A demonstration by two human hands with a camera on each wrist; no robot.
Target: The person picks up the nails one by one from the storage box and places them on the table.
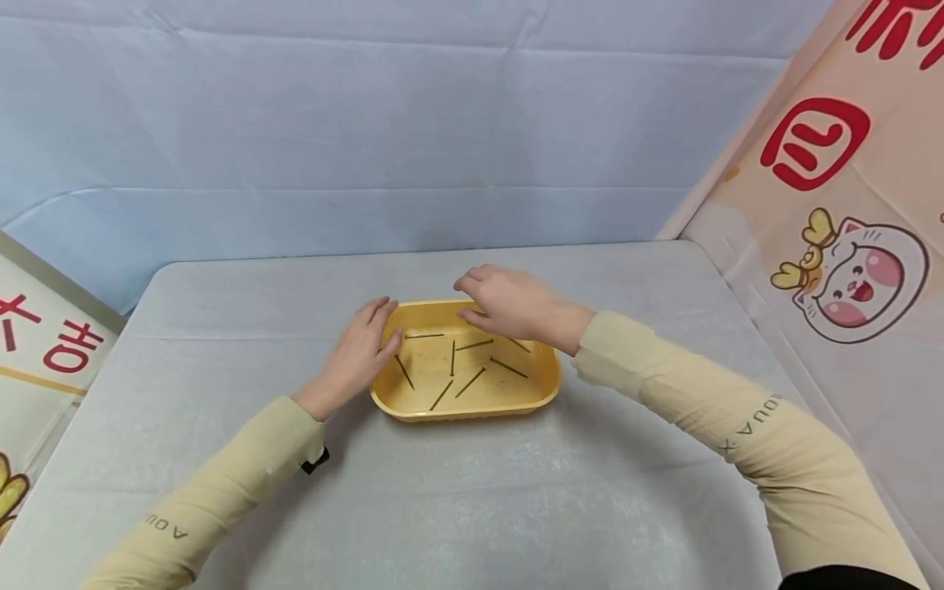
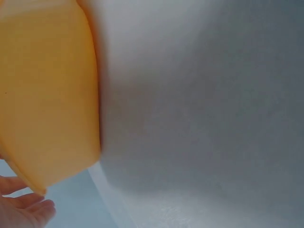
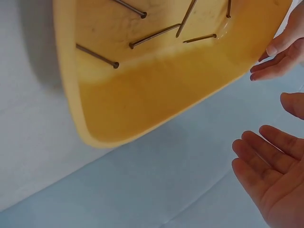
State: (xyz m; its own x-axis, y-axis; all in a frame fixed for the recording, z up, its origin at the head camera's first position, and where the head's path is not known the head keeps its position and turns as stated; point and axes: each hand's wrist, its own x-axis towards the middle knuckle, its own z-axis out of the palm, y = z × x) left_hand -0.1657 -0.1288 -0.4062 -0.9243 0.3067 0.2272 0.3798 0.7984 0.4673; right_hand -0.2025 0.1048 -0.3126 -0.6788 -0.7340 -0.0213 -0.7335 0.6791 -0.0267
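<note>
A yellow plastic tray [image 1: 472, 410] sits on the table with several dark metal nails [image 1: 509, 368] scattered over its floor. In the right wrist view, the heads of the nails [image 3: 152, 36] show clearly. My left hand [image 1: 356, 348] is at the tray's far left corner, its thumb over the rim and its fingers loosely extended along the outside. Over the far rim, toward the right, is my right hand [image 1: 516, 305], palm down with fingers spread and nothing held. The right wrist view shows its fingers [image 3: 266, 159] apart from the tray wall.
A grey-white cloth covers the table [image 1: 472, 508]. Behind it hangs a pale blue cloth [image 1: 413, 147]. Printed cloth with red characters and a cartoon face [image 1: 863, 283] stands on the right, with another printed panel [image 1: 44, 344] at the left.
</note>
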